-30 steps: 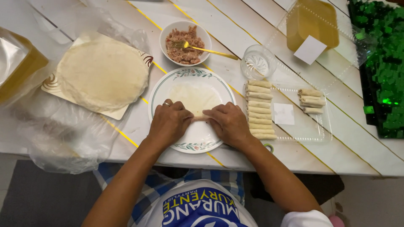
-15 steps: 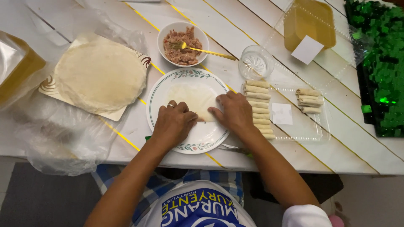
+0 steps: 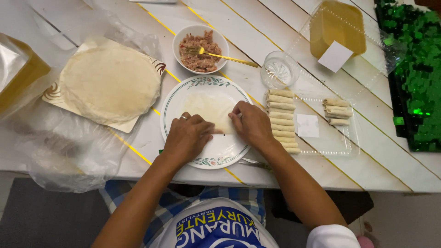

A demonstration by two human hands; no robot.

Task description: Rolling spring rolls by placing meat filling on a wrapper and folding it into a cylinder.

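Both hands press down on a thin pale wrapper [image 3: 212,109] lying on a round white plate [image 3: 177,98] with a floral rim. My left hand [image 3: 187,137] covers the wrapper's near left part, fingers curled over it. My right hand [image 3: 251,124] rests on its near right part, fingertips on the rolled edge. The roll under the fingers is mostly hidden.
A stack of round wrappers [image 3: 110,82] lies on a board at left, with clear plastic bags around it. A bowl of minced filling [image 3: 200,46] with a gold fork stands behind the plate. A small glass [image 3: 279,71], a clear tray [image 3: 350,138] of finished rolls [image 3: 282,120], a yellow tub [image 3: 337,25] and green sequined cloth [image 3: 413,69] are at right.
Both hands have moved forward over the plate, rolling the wrapper away from me. Less flat wrapper shows beyond the fingers.
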